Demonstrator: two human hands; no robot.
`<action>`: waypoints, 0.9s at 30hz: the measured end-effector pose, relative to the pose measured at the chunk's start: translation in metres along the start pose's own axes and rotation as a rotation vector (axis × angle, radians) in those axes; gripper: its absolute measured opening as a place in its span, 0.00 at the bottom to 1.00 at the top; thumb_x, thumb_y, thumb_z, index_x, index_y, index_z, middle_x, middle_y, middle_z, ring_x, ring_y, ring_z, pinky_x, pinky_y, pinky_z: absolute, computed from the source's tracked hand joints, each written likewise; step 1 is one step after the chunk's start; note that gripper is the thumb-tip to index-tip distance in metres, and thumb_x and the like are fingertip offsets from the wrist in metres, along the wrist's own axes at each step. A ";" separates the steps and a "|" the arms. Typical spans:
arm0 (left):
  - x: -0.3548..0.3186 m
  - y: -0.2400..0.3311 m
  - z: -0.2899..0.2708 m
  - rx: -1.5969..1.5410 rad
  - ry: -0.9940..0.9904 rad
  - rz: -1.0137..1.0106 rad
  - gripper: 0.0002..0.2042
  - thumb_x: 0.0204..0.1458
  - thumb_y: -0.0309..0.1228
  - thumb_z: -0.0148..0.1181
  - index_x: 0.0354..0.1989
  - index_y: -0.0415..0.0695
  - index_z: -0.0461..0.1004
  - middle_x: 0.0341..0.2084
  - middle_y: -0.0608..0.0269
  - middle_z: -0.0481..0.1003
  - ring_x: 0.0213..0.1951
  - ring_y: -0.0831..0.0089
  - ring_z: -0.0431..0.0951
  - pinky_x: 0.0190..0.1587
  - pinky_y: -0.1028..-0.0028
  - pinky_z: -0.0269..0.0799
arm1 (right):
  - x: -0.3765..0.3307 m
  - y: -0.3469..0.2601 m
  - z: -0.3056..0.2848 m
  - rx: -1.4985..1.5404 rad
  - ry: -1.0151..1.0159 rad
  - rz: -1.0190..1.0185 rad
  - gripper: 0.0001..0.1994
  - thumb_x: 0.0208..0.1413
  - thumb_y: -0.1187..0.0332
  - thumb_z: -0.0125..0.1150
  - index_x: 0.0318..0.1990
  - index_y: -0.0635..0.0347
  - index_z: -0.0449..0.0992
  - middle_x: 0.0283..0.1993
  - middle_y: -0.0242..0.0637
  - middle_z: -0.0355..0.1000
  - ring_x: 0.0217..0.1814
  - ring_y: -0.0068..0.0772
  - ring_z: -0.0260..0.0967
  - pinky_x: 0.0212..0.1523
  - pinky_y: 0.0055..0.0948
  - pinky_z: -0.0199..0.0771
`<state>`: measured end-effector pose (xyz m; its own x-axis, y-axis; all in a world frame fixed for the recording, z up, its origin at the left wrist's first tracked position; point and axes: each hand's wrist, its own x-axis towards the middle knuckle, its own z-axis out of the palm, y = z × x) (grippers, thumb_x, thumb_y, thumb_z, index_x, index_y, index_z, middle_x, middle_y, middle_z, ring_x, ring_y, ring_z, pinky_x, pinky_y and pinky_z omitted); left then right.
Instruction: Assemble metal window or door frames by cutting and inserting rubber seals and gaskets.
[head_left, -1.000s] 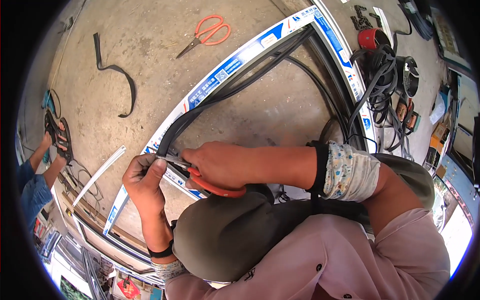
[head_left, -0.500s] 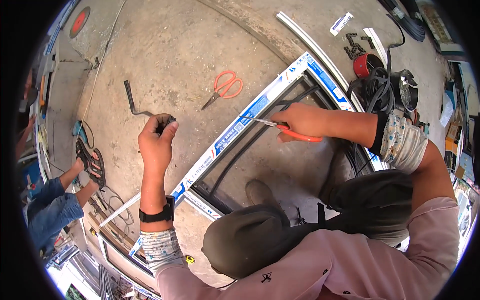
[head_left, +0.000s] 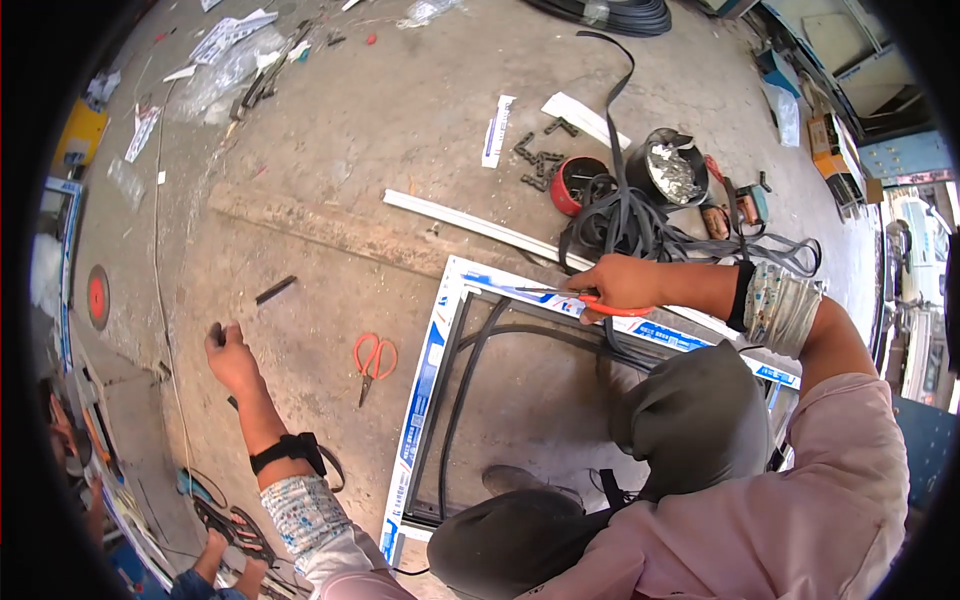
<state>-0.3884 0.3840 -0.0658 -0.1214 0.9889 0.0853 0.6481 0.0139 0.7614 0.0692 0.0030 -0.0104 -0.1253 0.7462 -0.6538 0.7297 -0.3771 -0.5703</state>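
Observation:
My right hand grips scissors with orange handles; their blades point left over the far bar of a frame covered in white and blue film. Out to the left, my left hand is raised above the floor, its fingers loosely bent and apart, and nothing shows in it. Beyond it is a short black strip piece. A curved dark strip shows partly behind my left forearm. A second pair of orange-handled scissors lies between my left hand and the frame. Black rubber strips run inside the frame.
A white bar lies beyond the frame. Farther right are tangled black strips, a red container, a black bucket of small metal parts and a drill. At left lie a red disc and a cord; someone's sandaled feet are lower left.
The view has swung right. My left hand has opened and moved left, and a short black piece now shows beyond it. My right hand still holds its scissors, now at the frame's far bar.

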 end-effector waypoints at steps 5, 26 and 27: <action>-0.125 0.044 -0.011 0.304 -0.598 0.162 0.14 0.49 0.28 0.62 0.43 0.34 0.76 0.33 0.54 0.79 0.31 0.70 0.77 0.37 0.72 0.73 | -0.114 0.028 -0.025 0.120 0.118 0.205 0.31 0.46 0.50 0.66 0.56 0.59 0.73 0.41 0.54 0.76 0.44 0.54 0.74 0.47 0.43 0.72; -0.136 0.504 -0.239 0.320 -0.894 -0.233 0.14 0.48 0.27 0.65 0.41 0.33 0.77 0.27 0.57 0.79 0.25 0.77 0.76 0.25 0.77 0.70 | -0.412 -0.138 -0.187 0.759 0.525 0.323 0.33 0.53 0.37 0.56 0.50 0.61 0.72 0.40 0.52 0.75 0.45 0.54 0.73 0.47 0.42 0.71; -0.125 0.524 -0.230 0.302 -0.863 -0.209 0.14 0.47 0.28 0.65 0.41 0.33 0.77 0.27 0.57 0.79 0.25 0.76 0.76 0.27 0.76 0.71 | -0.412 -0.147 -0.203 0.755 0.523 0.301 0.33 0.53 0.37 0.56 0.49 0.61 0.71 0.40 0.51 0.75 0.45 0.54 0.73 0.46 0.42 0.71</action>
<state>-0.2062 0.2332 0.4707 0.2636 0.7282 -0.6327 0.8587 0.1217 0.4978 0.1504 -0.1376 0.4437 0.4443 0.6422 -0.6246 0.0355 -0.7093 -0.7040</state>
